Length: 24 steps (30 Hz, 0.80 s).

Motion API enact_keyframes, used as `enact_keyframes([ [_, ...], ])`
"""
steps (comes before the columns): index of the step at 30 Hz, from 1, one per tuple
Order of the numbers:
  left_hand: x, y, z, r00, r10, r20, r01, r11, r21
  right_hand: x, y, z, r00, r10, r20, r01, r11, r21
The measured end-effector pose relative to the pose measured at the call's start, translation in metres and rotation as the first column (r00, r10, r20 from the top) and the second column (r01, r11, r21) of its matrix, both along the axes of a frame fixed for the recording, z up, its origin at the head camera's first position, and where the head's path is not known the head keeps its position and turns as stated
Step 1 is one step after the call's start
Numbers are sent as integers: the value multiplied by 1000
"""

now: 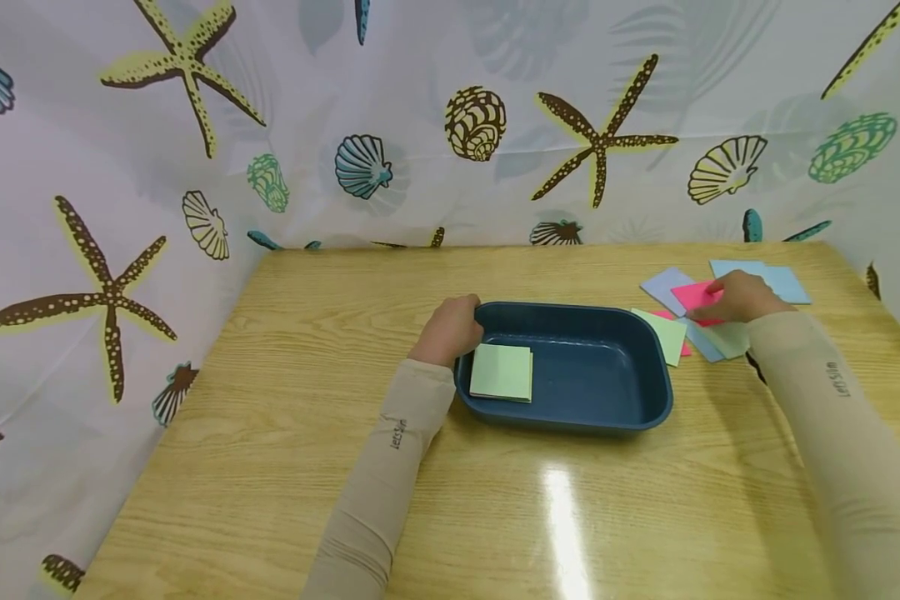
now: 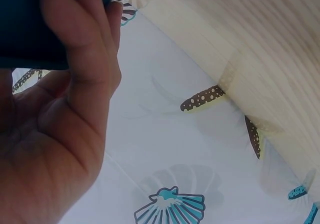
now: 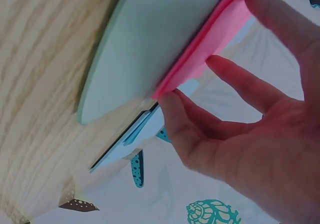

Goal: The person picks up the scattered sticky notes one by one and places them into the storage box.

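A dark blue plastic bin point(image 1: 588, 375) sits on the table, with a stack of pale green sticky notes point(image 1: 501, 372) in its left end. My left hand point(image 1: 450, 330) grips the bin's left rim, fingers curled over the wall in the left wrist view. Off the bin's right side, my right hand point(image 1: 742, 297) pinches a bright pink sticky note pad point(image 1: 694, 295) by its edges. In the right wrist view, thumb and fingertips meet the sides of that pink pad point(image 3: 205, 44), close behind a pale green pad point(image 3: 135, 49).
Around the right hand lie lavender notes point(image 1: 667, 285), light blue notes point(image 1: 789, 283), a pale green note point(image 1: 667, 335) close to the bin's right rim and a blue pad point(image 1: 699, 340). A curtain point(image 1: 420, 83) printed with shells and starfish hangs along the wooden table's point(image 1: 307, 350) back and sides.
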State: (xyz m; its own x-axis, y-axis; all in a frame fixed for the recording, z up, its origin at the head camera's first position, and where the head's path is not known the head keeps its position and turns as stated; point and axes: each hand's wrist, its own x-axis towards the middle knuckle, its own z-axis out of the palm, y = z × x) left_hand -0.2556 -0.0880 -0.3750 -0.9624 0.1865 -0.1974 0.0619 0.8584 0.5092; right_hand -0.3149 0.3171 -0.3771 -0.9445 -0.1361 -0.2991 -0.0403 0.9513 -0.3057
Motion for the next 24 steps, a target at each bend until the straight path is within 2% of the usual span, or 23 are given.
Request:
enact_keyframes([
  [5, -1, 0, 0, 1000, 13, -4, -13, 1000, 14, -3, -2, 0, 999, -29, -29, 31, 998, 56],
  [9, -2, 0, -1, 1000, 24, 11, -24, 1000, 12, -5, -3, -1, 999, -54, -7, 55, 995, 84],
  [18, -3, -1, 1, 999, 39, 7, -39, 999, 10, -10, -5, 0, 1000, 6, 3, -6, 998, 63],
  [22, -3, 0, 0, 999, 32, 23, -33, 999, 6, -3, -8, 5, 999, -17, -38, 18, 999, 43],
  [24, -3, 0, -1, 999, 31, 27, -31, 999, 4, 1, -12, 11, 996, -15, -89, 17, 1000, 20],
])
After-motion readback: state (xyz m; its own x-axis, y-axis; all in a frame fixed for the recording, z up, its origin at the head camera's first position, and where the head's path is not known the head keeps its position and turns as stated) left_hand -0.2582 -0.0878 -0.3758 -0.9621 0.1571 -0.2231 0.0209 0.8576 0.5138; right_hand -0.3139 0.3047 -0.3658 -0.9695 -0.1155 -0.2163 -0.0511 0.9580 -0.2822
